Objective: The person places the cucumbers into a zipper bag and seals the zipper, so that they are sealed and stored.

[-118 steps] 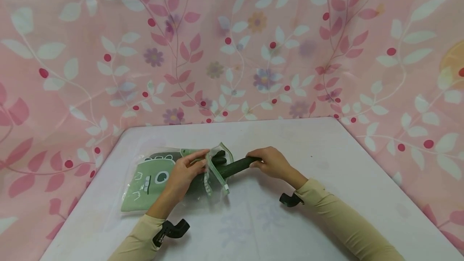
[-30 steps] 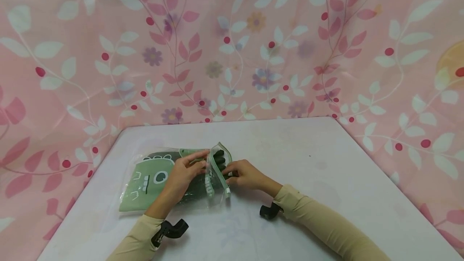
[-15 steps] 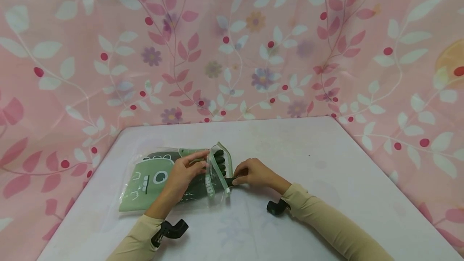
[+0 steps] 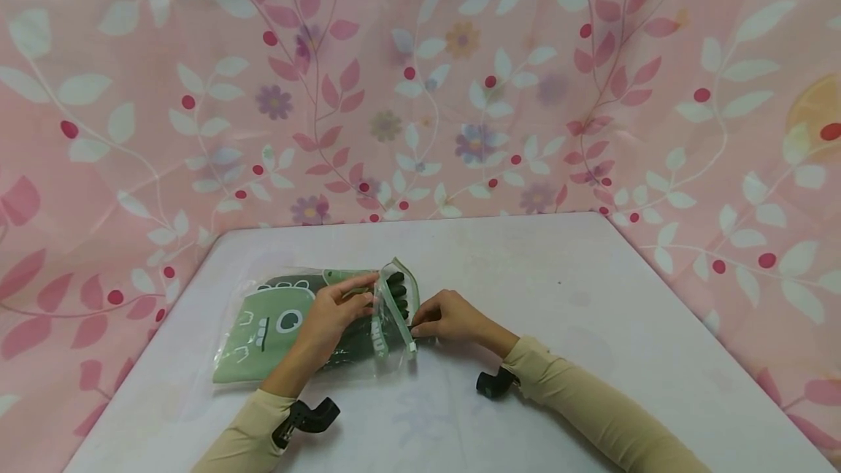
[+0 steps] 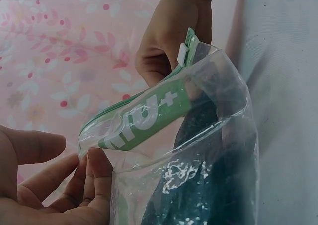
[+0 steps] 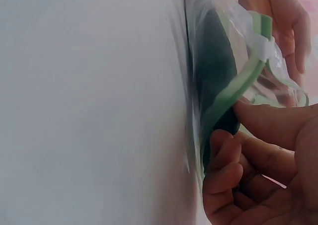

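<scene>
A clear zip bag [image 4: 259, 345] with a green cartoon monster print lies on the table, its mouth open to the right. Inside, several dark green cucumbers [image 4: 398, 289] show their ends at the mouth. My left hand [image 4: 328, 323] holds the bag's upper edge by the opening; the left wrist view has its fingertips [image 5: 99, 160] at the plastic rim. At the lower corner of the mouth, my right hand [image 4: 450, 316] pinches the end of one cucumber [image 6: 229, 121], most of which is inside the bag. The white zip slider [image 6: 265, 48] hangs beside that hand.
The table [image 4: 525, 254] has a white cover. Behind it hangs a pink floral cloth [image 4: 420, 93]. A black wrist camera [image 4: 496, 383] sits on the right sleeve, and another black camera [image 4: 318, 414] on the left.
The cucumber that stuck far out of the bag about four seconds ago is now nearly all inside. My right hand has moved left to the mouth; my left hand has kept its place.
</scene>
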Tool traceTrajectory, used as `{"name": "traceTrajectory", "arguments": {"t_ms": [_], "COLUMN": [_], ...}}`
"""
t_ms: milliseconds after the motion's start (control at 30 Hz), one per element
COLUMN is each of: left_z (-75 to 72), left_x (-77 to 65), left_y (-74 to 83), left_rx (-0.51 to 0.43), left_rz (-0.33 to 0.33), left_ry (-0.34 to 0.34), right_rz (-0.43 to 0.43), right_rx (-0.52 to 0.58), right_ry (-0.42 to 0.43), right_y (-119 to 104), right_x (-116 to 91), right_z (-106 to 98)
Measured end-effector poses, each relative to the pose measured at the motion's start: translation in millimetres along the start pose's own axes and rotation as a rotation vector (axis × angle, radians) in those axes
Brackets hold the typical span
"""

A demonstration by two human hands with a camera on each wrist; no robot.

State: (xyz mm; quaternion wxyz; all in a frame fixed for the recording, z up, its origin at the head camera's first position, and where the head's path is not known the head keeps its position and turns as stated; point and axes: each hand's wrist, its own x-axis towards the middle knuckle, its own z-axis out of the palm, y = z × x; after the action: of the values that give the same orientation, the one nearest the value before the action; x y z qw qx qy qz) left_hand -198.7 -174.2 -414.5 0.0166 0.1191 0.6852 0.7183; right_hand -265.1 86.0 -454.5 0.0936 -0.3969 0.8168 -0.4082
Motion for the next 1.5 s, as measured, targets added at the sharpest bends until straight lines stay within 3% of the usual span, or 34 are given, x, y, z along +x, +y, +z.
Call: {"name": "traceTrajectory", "arguments": {"t_ms": [200,533,667,767,967,1133,1233,1500], "left_z": [0.1,1.0,0.5,-0.3,-1.7,-1.4,-1.0,-0.6], "left_x": [0.2,-1.9,-2.0,-1.5,-0.9,-1.4,-1.8,-0.3], "left_y": [0.1,0.3,0.1,-0.1,-1.2,-2.9,-4.7,-2.4], "left_rx": [0.006,0.016,0.02,0.031,0.033,0.038,0.029,0.03], "left_rz": [0.001,-0.011,-0.015,-0.013,-0.01,-0.019,-0.025,-0.008], "left_ry": [-0.006,0.001,-0.001,-0.011,-0.017,-0.019,-0.025,-0.028], "right_rz": [-0.032,-0.005,-0.004,0.014,0.127,0.18,0.204,0.375], "right_rx": [0.025,0.073,0.032,0.02,0.026,-0.035,-0.018,-0.018], "right_ry": [0.016,0.009,-0.014,0.024,0.196,0.307,0.315,0.277], "right_y": [-4.1,-3.9,-0.6,3.8,11.6,18.4,20.0,6.7], "right_x": [4.9,8.5,9.6,13.7,40.4,69.1,84.6,115.6], "right_z": [5.7,9.8,3.4,-7.9,-32.2,-36.9,-33.3,-27.3]}}
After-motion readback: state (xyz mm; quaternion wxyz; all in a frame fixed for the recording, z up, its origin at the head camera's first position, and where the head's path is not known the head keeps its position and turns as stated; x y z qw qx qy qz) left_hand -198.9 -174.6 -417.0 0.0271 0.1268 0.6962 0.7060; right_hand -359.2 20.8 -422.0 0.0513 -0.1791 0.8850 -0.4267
